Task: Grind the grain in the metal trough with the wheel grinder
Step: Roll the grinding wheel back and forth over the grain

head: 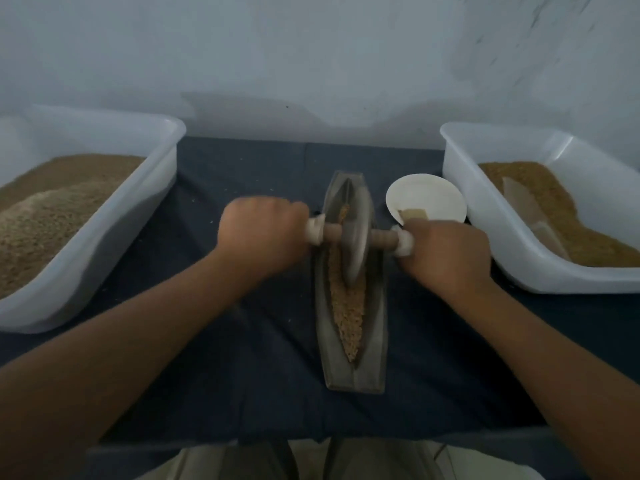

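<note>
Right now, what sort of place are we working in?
Likely a small hand grain-milling bench: a cloth-covered table against a plain wall, a left tub and right tub of grain, and a metal trough where the left hand and right hand grip a wheel grinder.

White tubs [460, 157], navy cloth [242, 358], seemingly grey trough [375, 341].
</note>
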Demonstrator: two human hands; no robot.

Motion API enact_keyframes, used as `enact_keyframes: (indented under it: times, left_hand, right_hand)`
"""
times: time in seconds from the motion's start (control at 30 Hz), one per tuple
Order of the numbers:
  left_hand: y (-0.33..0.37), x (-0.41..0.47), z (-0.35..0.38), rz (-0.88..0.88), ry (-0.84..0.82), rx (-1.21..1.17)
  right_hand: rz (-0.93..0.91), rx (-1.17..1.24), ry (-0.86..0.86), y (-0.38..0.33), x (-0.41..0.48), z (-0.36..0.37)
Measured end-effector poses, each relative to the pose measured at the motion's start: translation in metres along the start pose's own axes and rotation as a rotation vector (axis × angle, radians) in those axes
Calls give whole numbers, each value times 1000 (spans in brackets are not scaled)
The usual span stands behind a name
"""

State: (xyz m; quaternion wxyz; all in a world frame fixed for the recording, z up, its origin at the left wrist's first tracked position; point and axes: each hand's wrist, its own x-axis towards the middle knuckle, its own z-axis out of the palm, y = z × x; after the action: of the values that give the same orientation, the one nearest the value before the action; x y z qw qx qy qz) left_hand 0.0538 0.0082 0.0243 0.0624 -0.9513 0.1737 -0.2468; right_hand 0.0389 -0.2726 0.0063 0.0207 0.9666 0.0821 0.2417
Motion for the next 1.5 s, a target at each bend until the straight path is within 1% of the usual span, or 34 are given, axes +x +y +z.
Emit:
enact_keyframes:
  times: [0.07, 0.13, 0.23, 0.27, 0.33, 0.4, 0.47, 0.53, 0.6, 0.67, 0.77, 0.83, 0.9, 0.93, 0.97, 1.03, 1.1, 1.17, 1.27, 1.37, 1.43, 1.5]
  left_hand:
    - [-3, 43, 6, -64, -67, -14]
    - [-4, 63, 6, -127, -97, -34]
    - [-1, 40, 10, -150, -106, -74]
    - [-2, 20, 10, -132, -92, -82]
    - [-2, -27, 6, -63, 23, -99]
    - [-4, -62, -3, 2, 121, -149]
    - [-3, -76, -5, 23, 127, -188]
    - [0, -66, -1, 0, 110, -193]
    - [0, -37, 6, -53, 92, -122]
    - [0, 6, 13, -82, 23, -29]
    - [-1, 61, 5, -111, -122, -53]
    - [1, 64, 1, -113, -163, -58]
    - [2, 39, -1, -86, -137, -53]
    - [3, 19, -2, -65, -99, -65]
    - [3, -5, -5, -27, -30, -83]
    - [0, -45, -14, 51, 100, -141]
    - [-3, -60, -13, 72, 141, -161]
    - [-2, -47, -8, 40, 84, -157]
    - [0, 7, 9, -11, 37, -24]
    - [-4, 57, 22, -81, -71, -85]
    - [-5, 60, 23, -131, -114, -146]
    - [-3, 39, 19, -136, -125, -146]
  right_hand:
    - [43, 21, -2, 2, 36, 10]
    - [56, -3, -45, -1, 63, 5]
    - [6, -36, -81, -4, 58, -9]
    - [-33, -8, -55, -5, 42, -14]
    - [-137, 56, 20, -6, -1, -30]
    - [-205, 81, -20, -3, -32, -45]
    - [-224, 73, -63, 1, -43, -44]
    - [-184, 75, -109, 2, -31, -33]
    - [-112, 75, -79, 1, -6, -16]
    - [-34, 68, -56, 4, 23, 6]
    - [119, 29, -144, 6, 60, 17]
    - [150, 11, -230, 2, 63, 7]
    - [130, 22, -285, 2, 43, -8]
    - [93, 15, -258, 2, 24, -17]
    - [39, 10, -181, 0, 4, -26]
    - [-101, 50, -86, -5, -27, -47]
    - [-151, 84, -83, -4, -34, -49]
    - [-115, 88, -85, -3, -26, -36]
    - [23, 10, -116, 1, 9, -7]
    - [89, 63, -104, 2, 51, 4]
    - [61, 0, -131, -3, 70, -6]
    - [17, -5, -195, -2, 65, -15]
